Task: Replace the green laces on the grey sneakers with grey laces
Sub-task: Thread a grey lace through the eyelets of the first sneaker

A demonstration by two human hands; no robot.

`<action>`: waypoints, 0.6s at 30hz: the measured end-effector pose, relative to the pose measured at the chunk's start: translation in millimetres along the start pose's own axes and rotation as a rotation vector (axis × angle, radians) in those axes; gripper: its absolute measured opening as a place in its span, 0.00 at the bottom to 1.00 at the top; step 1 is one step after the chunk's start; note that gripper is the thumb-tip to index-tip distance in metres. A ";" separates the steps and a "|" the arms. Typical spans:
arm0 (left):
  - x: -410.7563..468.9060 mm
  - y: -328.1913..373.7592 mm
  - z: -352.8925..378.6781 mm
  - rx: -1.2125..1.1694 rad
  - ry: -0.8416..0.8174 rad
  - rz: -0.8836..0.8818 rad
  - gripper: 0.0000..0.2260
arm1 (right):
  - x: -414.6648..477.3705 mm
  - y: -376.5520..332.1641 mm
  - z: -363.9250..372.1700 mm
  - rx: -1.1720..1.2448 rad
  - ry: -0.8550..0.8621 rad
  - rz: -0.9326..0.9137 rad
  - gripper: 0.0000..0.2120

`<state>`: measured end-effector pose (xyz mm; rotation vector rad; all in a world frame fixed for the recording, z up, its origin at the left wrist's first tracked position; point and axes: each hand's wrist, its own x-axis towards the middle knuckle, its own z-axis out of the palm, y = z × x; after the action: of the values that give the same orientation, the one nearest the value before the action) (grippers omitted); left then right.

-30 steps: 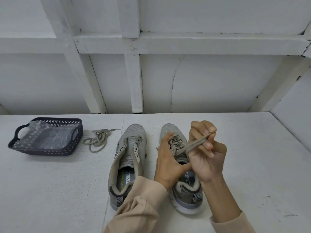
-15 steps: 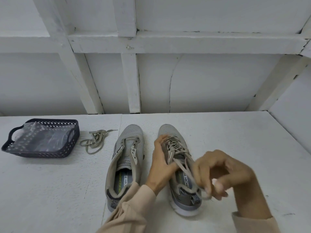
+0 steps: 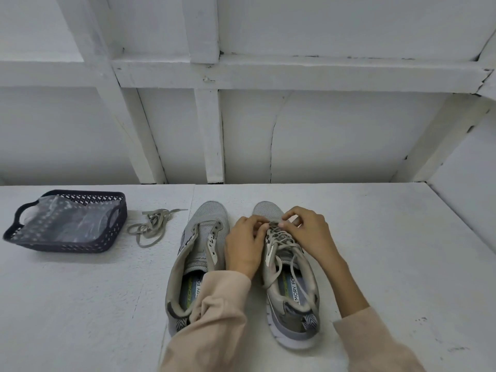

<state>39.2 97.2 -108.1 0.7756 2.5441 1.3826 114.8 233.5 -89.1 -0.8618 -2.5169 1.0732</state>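
Observation:
Two grey sneakers stand side by side on the white table, toes away from me. The left sneaker (image 3: 198, 253) has no lace in its eyelets. The right sneaker (image 3: 292, 299) carries a grey-green lace (image 3: 285, 241) crossed through its eyelets, with the loose ends trailing back over the tongue. My left hand (image 3: 245, 244) and my right hand (image 3: 308, 233) meet over the front eyelets of the right sneaker, and their fingertips pinch the lace there. A loose lace (image 3: 151, 228) lies in a tangle on the table between the left sneaker and the basket.
A dark perforated basket (image 3: 106, 244) holding a clear plastic bag (image 3: 67, 221) sits at the far left of the table. A white panelled wall (image 3: 295, 135) with wooden battens rises right behind the table, and another wall closes in at the right.
My right hand let the lace end drop from its raised pull, swung down by the heel, then moved forward to the front eyelets. My left hand shifted up from the sneaker's side to the lace.

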 end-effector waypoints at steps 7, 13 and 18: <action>8.9 -1.6 -2.6 0.071 -0.025 -0.029 0.05 | -0.3 -2.0 2.8 -0.144 -0.037 -0.018 0.06; 11.5 -4.5 -0.1 0.024 -0.107 -0.168 0.05 | -2.9 -0.5 -4.8 -0.022 -0.139 0.033 0.06; 5.1 -5.2 5.6 0.018 -0.077 -0.146 0.07 | -4.4 0.8 -1.6 0.003 -0.150 0.103 0.09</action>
<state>35.0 101.6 -114.9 0.6196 2.5018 1.2614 119.4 232.1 -88.7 -0.9521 -2.6155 1.2160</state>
